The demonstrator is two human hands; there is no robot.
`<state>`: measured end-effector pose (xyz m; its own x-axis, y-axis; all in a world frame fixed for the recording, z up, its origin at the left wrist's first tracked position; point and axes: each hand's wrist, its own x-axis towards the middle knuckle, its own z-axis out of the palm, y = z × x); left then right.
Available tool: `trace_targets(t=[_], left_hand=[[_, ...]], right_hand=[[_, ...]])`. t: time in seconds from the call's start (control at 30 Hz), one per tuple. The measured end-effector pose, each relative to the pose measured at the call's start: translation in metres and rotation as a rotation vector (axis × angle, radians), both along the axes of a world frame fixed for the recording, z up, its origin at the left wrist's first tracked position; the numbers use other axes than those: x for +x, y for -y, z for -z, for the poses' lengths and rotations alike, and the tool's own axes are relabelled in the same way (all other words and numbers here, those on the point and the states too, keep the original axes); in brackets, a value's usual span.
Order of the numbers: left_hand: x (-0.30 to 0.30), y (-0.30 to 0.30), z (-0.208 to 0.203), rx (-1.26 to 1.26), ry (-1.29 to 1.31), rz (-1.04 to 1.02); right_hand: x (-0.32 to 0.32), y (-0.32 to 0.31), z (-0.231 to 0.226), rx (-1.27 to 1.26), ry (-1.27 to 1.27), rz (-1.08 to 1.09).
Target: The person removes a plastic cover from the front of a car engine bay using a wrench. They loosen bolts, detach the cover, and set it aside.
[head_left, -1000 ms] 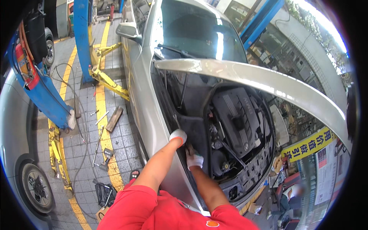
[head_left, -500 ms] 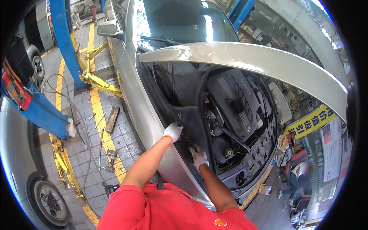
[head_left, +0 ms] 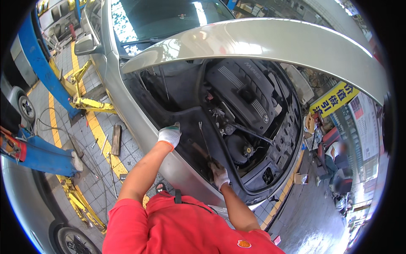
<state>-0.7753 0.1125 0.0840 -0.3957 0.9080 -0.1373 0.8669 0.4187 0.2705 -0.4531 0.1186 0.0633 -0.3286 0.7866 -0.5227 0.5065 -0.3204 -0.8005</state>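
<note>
My right hand (head_left: 219,174), in a soiled white glove, is closed round the lower end of a long wrench (head_left: 204,140). The wrench's open-ended jaw points up and away from me, over the dark trim at the side of the engine bay. To its left, my left hand (head_left: 170,135) rests at the inner edge of the silver fender (head_left: 144,122). Its glove is white with green at the fingertips and an orange cuff. The fingers are curled together, and whatever they may hold is hidden. The black trim panel (head_left: 188,117) lies just beyond both hands.
Above the bay stands the raised hood (head_left: 270,38); the engine cover (head_left: 243,95) is beyond my right hand. A blue lift post (head_left: 46,63) with a yellow arm (head_left: 93,105) stands left of the car. A wooden block (head_left: 116,139) lies on the tiles. Another person (head_left: 332,163) sits far right.
My view has shifted, so the car sits further left. My hands have moved apart. The wrench in my right hand now shows nearly its whole length, where before it was mostly hidden.
</note>
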Motion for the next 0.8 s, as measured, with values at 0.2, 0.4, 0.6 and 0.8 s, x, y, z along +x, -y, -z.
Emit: trace_targets(t=[0.2, 0.4, 0.6, 0.8], left_hand=[[0.006, -0.034, 0.024, 0.023, -0.138, -0.044], [0.011, -0.037, 0.006, 0.270, 0.968, -0.436], [0.061, -0.028, 0.019, 0.588, 1.876, -0.710], [0.046, -0.033, 0.014, 0.660, 1.787, -0.713]], right_hand=[[0.024, 0.023, -0.011, 0.239, 0.012, -0.022], [0.061, 0.028, 0.012, -0.034, -0.140, 0.210], [0.102, 0.018, 0.065, 0.136, -0.384, 0.193], [0.086, 0.026, 0.052, -0.193, -0.640, 0.435]])
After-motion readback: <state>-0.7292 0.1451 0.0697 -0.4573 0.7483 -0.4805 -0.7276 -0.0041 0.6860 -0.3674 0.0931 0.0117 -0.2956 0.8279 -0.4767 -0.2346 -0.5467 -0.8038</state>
